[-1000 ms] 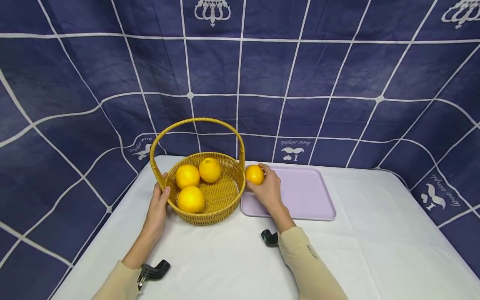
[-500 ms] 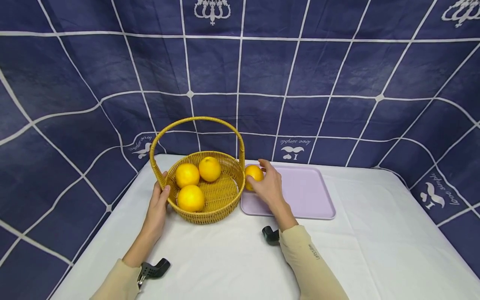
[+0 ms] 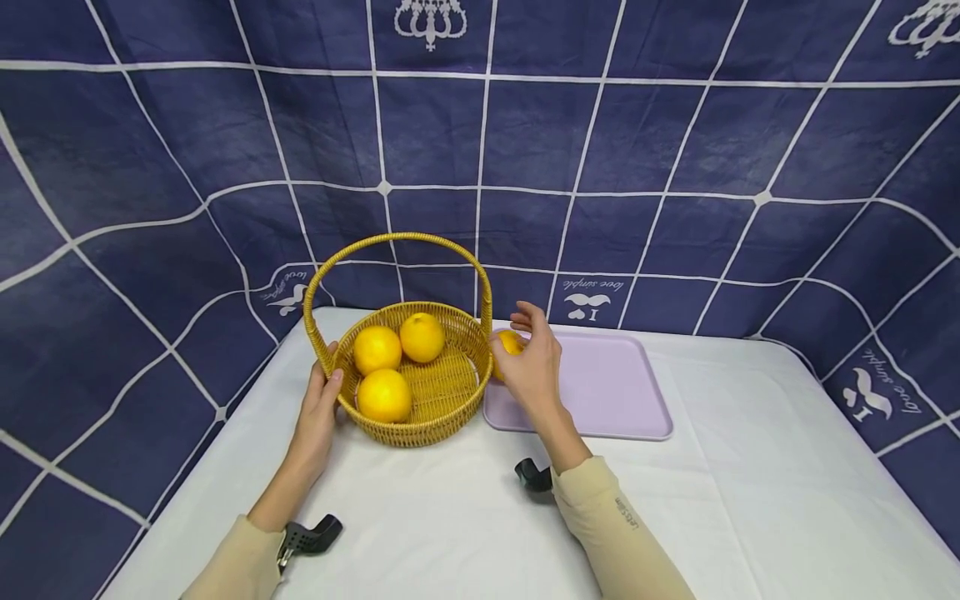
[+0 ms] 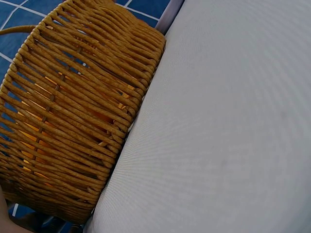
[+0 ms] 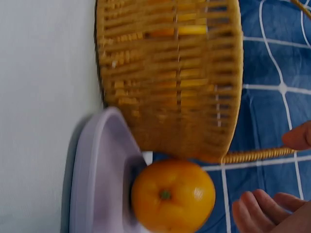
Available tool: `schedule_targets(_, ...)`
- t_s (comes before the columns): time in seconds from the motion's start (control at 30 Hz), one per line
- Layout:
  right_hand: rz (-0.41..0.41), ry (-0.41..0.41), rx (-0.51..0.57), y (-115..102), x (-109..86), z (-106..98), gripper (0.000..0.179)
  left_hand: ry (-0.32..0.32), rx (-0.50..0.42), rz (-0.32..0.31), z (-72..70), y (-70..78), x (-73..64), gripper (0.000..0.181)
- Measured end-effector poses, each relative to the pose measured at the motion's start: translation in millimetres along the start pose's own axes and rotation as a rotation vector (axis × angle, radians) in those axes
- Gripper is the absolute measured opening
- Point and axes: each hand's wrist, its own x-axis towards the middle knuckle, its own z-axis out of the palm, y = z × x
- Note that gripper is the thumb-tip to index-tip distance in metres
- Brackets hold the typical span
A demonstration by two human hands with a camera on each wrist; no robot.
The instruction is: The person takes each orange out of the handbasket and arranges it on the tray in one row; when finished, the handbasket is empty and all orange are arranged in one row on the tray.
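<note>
My left hand (image 3: 315,417) holds the left side of a round wicker basket (image 3: 411,436), thumb at the rim beside the base of its tall arched handle (image 3: 397,237). Three oranges (image 3: 385,397) lie in the basket, grouped toward its left and back. Just right of the basket, a single orange (image 5: 172,196) rests at the left end of a shallow lilac tray (image 3: 611,383). My right hand (image 3: 534,367) is over this orange, partly covering it in the head view. Its fingers are spread and, in the right wrist view, apart from the fruit.
A white cloth (image 3: 420,525) covers the table. Behind and to both sides hangs a dark blue curtain (image 3: 637,133) with white lines, close to the back of the basket and tray. Each wrist wears a black camera mount (image 3: 313,535).
My right hand has let go of the orange at the tray's left end; its fingers have spread and the hand has risen slightly. The left hand and basket have stayed in place.
</note>
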Motion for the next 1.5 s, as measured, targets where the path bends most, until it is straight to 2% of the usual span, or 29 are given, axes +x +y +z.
schedule_targets(0.23, -0.013, -0.068, 0.008, -13.8, -12.8, 11.8, 0.054, 0.008, -0.011, -0.013, -0.5, -0.7, -0.3, 0.062)
schedule_targets(0.47, -0.033, -0.083, 0.018, -23.0, -20.0, 20.4, 0.052, 0.002, -0.008, -0.003, -0.6, -0.3, -0.9, 0.062)
schedule_targets(0.6, -0.033, -0.188, 0.041, -28.6, -24.1, 27.3, 0.05, 0.003, -0.003, -0.004, -1.4, 0.8, -1.1, 0.062)
schedule_targets(0.7, -0.019, -0.286, 0.016, -33.9, -27.1, 33.2, 0.05, 0.004, -0.002, 0.001, -2.0, 0.5, 0.0, 0.063)
schedule_targets(0.9, -0.026, -0.471, -0.126, -42.1, -31.2, 45.2, 0.051, 0.011, 0.003, 0.003, -1.0, -0.9, 0.8, 0.063)
schedule_targets(0.97, -0.034, -0.51, -0.177, -44.5, -31.3, 49.6, 0.051, 0.014, -0.002, 0.005, -0.5, -1.2, 0.1, 0.062)
schedule_targets(1.2, 0.021, -0.622, -0.275, -55.1, -32.3, 63.1, 0.056, 0.009, 0.006, 0.002, 0.5, -1.8, -2.9, 0.062)
schedule_targets(1.4, 0.078, -0.734, -0.293, -65.0, -29.3, 75.8, 0.064, 0.003, 0.014, 0.0, 0.5, -0.6, -2.1, 0.062)
schedule_targets(1.5, 0.078, -0.783, -0.301, -68.3, -27.3, 82.8, 0.067, 0.002, 0.017, -0.005, 0.6, 0.0, -1.5, 0.062)
